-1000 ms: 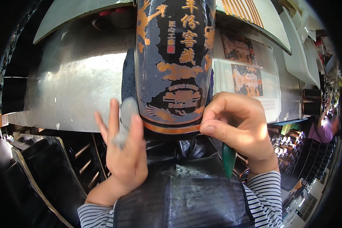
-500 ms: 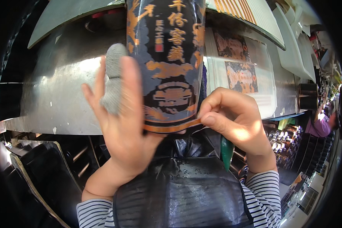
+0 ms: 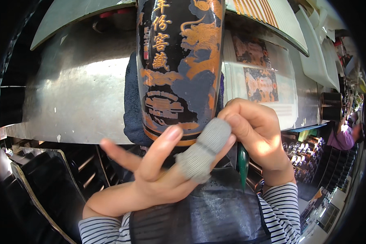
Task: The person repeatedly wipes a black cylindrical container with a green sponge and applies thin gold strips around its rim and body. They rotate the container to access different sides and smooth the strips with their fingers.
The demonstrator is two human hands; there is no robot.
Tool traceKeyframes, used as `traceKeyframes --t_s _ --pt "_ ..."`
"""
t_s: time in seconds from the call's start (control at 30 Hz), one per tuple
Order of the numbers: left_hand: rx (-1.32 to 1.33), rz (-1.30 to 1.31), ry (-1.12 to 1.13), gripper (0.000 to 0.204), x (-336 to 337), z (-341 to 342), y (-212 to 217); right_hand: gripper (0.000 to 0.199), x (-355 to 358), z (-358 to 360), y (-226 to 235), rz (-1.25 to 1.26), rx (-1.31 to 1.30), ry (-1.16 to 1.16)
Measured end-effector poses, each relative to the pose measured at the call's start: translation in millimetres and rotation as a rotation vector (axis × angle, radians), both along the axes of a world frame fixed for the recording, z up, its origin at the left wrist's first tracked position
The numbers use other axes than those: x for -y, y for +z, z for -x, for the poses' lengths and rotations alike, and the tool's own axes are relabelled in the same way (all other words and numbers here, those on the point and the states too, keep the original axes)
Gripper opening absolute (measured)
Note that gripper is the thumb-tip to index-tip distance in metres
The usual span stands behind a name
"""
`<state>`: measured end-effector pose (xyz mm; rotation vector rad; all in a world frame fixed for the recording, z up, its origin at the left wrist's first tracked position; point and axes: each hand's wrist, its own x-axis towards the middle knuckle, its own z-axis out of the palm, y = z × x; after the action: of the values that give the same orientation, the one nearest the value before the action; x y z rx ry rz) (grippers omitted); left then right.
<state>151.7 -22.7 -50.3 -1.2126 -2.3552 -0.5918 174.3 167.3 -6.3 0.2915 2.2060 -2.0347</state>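
Note:
A large black jar (image 3: pixel 160 87), cylindrical, with gold lettering, a gold dragon and grey cloud patches, lies with its near end toward me; its far end is cut off by the upper frame edge. An orange-gold band (image 3: pixel 187 142) rings the near end. My left hand (image 3: pixel 166 162) is open in front of it, fingers spread, with a grey knitted finger cover (image 3: pixel 203 150) at the band's right side. Closed in a pinch, my right hand (image 3: pixel 258 134) is at the jar's lower right edge. A green pointed tool (image 3: pixel 243 162) sticks out below its curled fingers.
A dark blue cloth (image 3: pixel 133 101) lies under the jar on the metal table (image 3: pixel 77 89). Patterned decal sheets (image 3: pixel 261 84) rest at the right, beneath a raised board with orange strips (image 3: pixel 254 12). Black trays (image 3: pixel 49 175) stand at lower left. Another person (image 3: pixel 342 136) is far right.
The jar has turned, carrying its lettering left and bringing the dragon into view. My left hand has moved from the jar's left side to its near end; my right hand has hardly moved.

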Motion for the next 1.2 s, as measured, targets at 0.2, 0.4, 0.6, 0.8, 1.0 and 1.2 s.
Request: traceKeyframes --t_s 0.2,0.4,0.6,0.8,1.0,1.2 --pt "0.331 -0.129 0.03 0.066 7.7 37.7 2.9 0.012 -1.6 -2.4 1.9 -0.023 0.058 0.027" --pt "0.527 -0.191 0.057 0.054 47.3 13.4 -11.8 0.014 2.9 7.7 10.8 -0.011 0.098 0.078" --pt "0.136 0.064 0.05 0.032 21.2 -4.5 9.3 0.011 0.9 1.5 6.2 0.004 0.046 0.048" --pt "0.084 -0.004 -0.127 0.084 10.6 19.3 1.9 0.011 -3.2 -8.3 0.6 0.03 0.012 -0.007" --pt "0.499 -0.131 0.053 0.076 25.3 42.2 -6.8 0.013 -0.7 1.8 -2.4 0.01 -0.006 0.066" --pt "0.38 -0.066 0.047 0.047 53.9 -5.9 -6.2 0.014 1.5 3.5 -3.4 0.067 0.016 0.059"
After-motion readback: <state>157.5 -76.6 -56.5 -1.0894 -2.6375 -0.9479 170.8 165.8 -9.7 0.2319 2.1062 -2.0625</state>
